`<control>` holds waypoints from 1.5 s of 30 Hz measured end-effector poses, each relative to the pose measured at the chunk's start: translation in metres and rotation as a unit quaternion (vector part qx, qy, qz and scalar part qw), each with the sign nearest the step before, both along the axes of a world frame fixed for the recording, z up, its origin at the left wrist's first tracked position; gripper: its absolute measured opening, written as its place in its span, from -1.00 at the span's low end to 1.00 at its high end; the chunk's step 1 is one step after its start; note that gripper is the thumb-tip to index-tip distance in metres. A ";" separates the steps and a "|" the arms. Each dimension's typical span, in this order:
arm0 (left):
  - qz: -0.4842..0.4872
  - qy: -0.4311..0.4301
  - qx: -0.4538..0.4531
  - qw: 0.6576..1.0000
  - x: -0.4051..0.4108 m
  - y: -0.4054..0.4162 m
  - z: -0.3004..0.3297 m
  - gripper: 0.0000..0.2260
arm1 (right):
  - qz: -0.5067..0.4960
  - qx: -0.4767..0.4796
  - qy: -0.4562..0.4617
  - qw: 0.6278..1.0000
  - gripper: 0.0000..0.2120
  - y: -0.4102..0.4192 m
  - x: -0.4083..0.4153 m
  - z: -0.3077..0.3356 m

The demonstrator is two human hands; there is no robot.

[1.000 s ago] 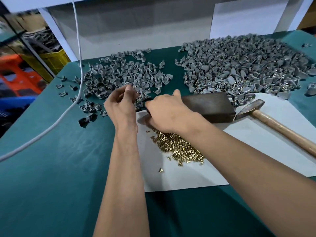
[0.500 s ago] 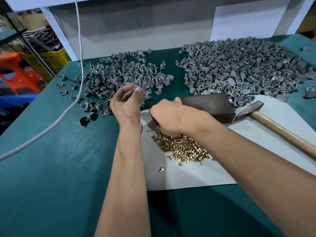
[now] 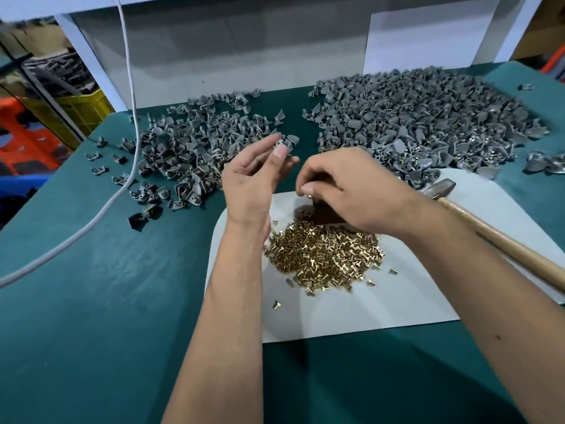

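My left hand is raised over the table and pinches a small grey plastic piece between thumb and fingertips. My right hand hovers just right of it with curled fingers, pinching a small brass rivet at its fingertips. A heap of brass rivets lies on a white sheet below both hands. A dark metal block sits on the sheet, mostly hidden under my right hand.
Two heaps of grey plastic pieces lie on the green table: a smaller one at the left and a big one at the right. A hammer lies at the right. A white cable crosses the left side.
My right hand lifted off the rivet heap and came up toward the left hand. My left hand stayed raised with the grey piece.
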State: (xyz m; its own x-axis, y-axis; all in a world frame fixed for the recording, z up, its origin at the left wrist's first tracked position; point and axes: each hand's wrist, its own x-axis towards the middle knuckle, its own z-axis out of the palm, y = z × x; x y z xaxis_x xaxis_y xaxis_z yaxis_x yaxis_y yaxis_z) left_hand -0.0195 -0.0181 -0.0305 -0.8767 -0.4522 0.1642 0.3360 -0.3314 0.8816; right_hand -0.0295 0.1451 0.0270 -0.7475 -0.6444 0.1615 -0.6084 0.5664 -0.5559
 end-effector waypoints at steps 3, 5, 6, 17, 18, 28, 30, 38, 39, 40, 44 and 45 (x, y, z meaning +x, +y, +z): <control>-0.026 -0.001 -0.060 0.998 -0.002 0.021 -0.001 -0.80 | -0.036 -0.049 -0.020 0.998 -0.81 0.025 -0.004 -0.010; -0.037 -0.005 -0.081 0.996 -0.001 0.032 -0.003 -0.80 | -0.049 -0.094 -0.044 0.993 -0.78 0.040 -0.008 -0.016; -0.045 -0.005 -0.090 0.995 -0.001 0.036 -0.003 -0.79 | -0.052 -0.112 -0.050 0.991 -0.78 0.046 -0.010 -0.018; -0.111 0.009 -0.179 0.978 0.003 0.051 -0.003 -0.68 | -0.123 -0.256 -0.031 0.958 -0.78 0.072 -0.018 -0.040; -0.117 0.010 -0.181 0.976 0.003 0.051 -0.003 -0.67 | -0.123 -0.253 -0.035 0.959 -0.76 0.072 -0.018 -0.041; -0.157 0.024 -0.215 0.964 0.005 0.051 -0.001 -0.65 | -0.162 -0.287 0.031 0.944 -0.83 0.064 -0.007 -0.044; -0.155 0.020 -0.219 0.963 0.005 0.051 -0.001 -0.65 | -0.169 -0.279 0.038 0.944 -0.81 0.062 -0.006 -0.045; -0.136 -0.002 -0.233 0.963 0.004 0.052 -0.002 -0.67 | -0.187 -0.293 0.078 0.935 -0.77 0.061 -0.001 -0.043; -0.135 -0.004 -0.234 0.963 0.004 0.052 -0.002 -0.67 | -0.188 -0.293 0.083 0.934 -0.76 0.060 -0.001 -0.043; -0.134 -0.006 -0.233 0.963 0.003 0.052 -0.002 -0.67 | -0.188 -0.293 0.089 0.933 -0.77 0.060 -0.001 -0.043; -0.130 -0.016 -0.229 0.965 0.004 0.052 -0.001 -0.67 | -0.178 -0.295 0.110 0.932 -0.77 0.060 -0.001 -0.043; -0.128 -0.019 -0.229 0.965 0.004 0.052 -0.001 -0.67 | -0.177 -0.295 0.114 0.932 -0.77 0.060 -0.001 -0.043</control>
